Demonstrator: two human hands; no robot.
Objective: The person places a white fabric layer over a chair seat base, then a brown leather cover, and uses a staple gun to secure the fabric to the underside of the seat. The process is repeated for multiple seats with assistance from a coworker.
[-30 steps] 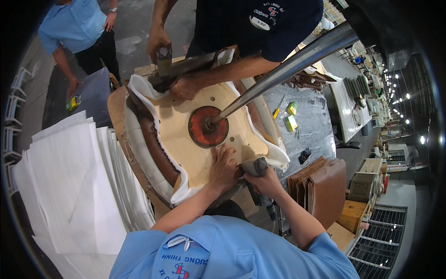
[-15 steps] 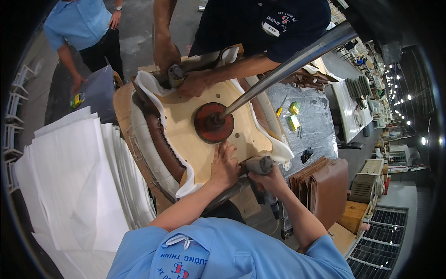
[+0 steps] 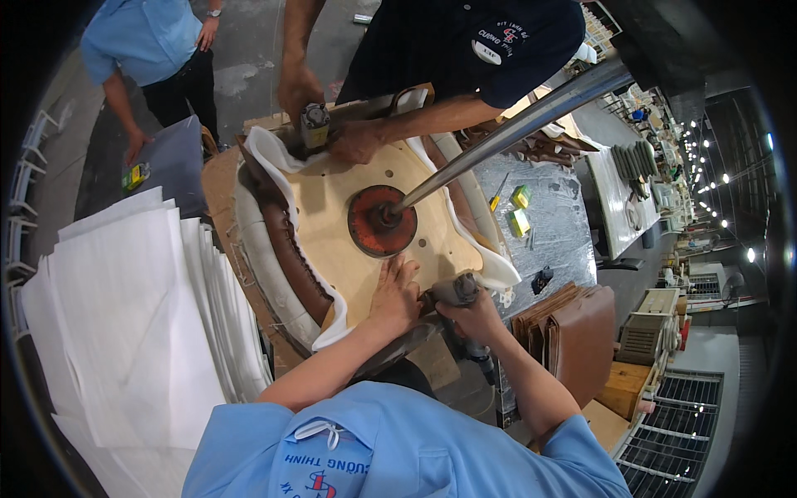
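My left hand [image 3: 396, 303] lies with its fingers stretched out on a pale plywood panel [image 3: 328, 207], just below a red round press plate [image 3: 365, 236]. In my right hand [image 3: 475, 317] is a grey staple gun [image 3: 452, 290], its nose at the panel's near edge beside my left hand. White padding [image 3: 335, 330] and brown leather [image 3: 286, 261] with a gathered edge wrap round the panel. Across from me, a co-worker in a dark shirt grips another staple gun [image 3: 315, 126] at the far edge; their other hand [image 3: 359, 143] presses beside it.
A metal shaft [image 3: 506, 133] slants from the press plate to the upper right. White sheets [image 3: 124, 315] are stacked at left. On the right stand a wrapped table [image 3: 552, 207] with small yellow-green boxes [image 3: 520, 222] and folded brown leather [image 3: 581, 340]. Another person [image 3: 154, 50] stands at upper left.
My right hand and the staple gun have shifted slightly left along the near edge. The co-worker's staple gun has tipped more upright. My left hand stays on the panel.
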